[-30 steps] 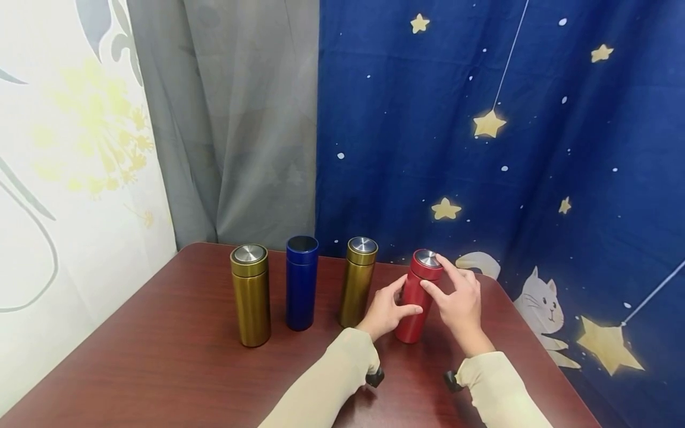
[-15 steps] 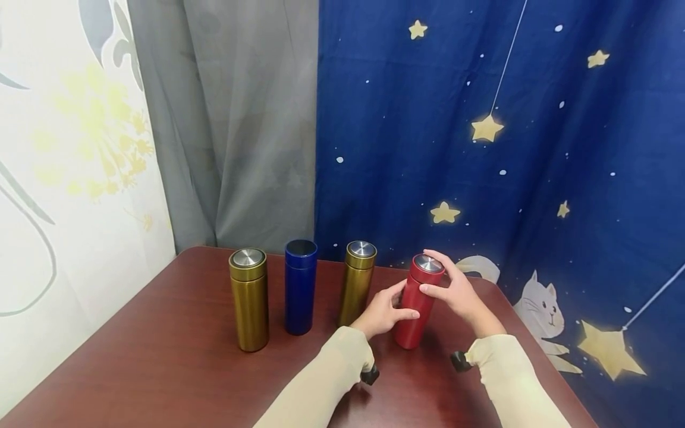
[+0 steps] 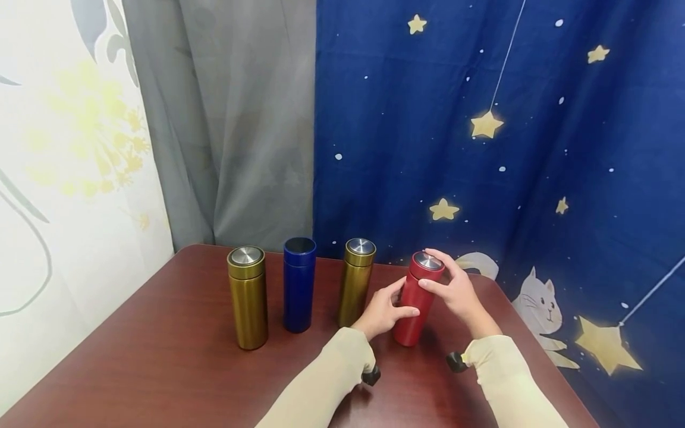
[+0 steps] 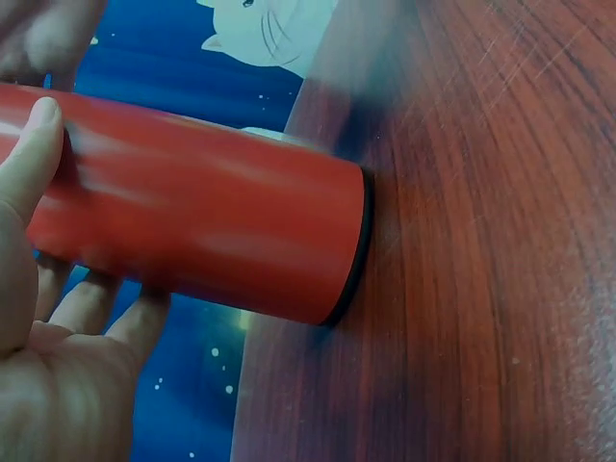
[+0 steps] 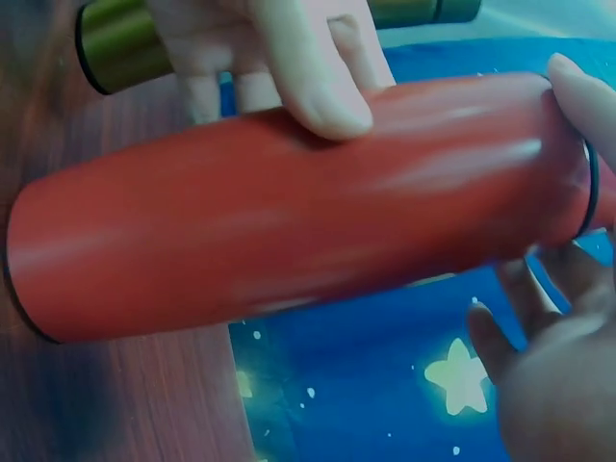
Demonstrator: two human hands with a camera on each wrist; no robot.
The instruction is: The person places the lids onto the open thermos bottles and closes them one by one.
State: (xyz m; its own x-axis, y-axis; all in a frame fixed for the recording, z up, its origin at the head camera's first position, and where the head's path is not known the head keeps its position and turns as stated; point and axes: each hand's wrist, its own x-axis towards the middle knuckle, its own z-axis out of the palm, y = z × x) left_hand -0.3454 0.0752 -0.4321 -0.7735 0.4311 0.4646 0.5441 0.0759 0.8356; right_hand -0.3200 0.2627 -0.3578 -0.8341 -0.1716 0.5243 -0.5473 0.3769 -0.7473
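A red thermos flask point(image 3: 409, 331) stands with its top leaning slightly to the right in the head view. My left hand point(image 3: 382, 311) grips its body, thumb in front and fingers round the far side. Around the red lid point(image 3: 423, 270), with its silver top, my right hand point(image 3: 460, 296) curls its thumb and fingers. The right wrist view has the dark seam below the lid beside the right thumb point(image 5: 582, 106). In the left wrist view the flask's black-rimmed base point(image 4: 354, 250) is at the table; whether it touches is unclear.
Left of the red flask stand a gold thermos point(image 3: 355, 285), partly behind my left hand, a blue one point(image 3: 298, 291) and another gold one point(image 3: 249, 306). All are on the dark red wooden table point(image 3: 160, 356). Grey and star-patterned blue curtains point(image 3: 396, 119) hang behind.
My right hand has turned on the lid: its fingers have shifted round to the far side and the wrist has swung outward right. My left hand keeps its grip on the flask's body.
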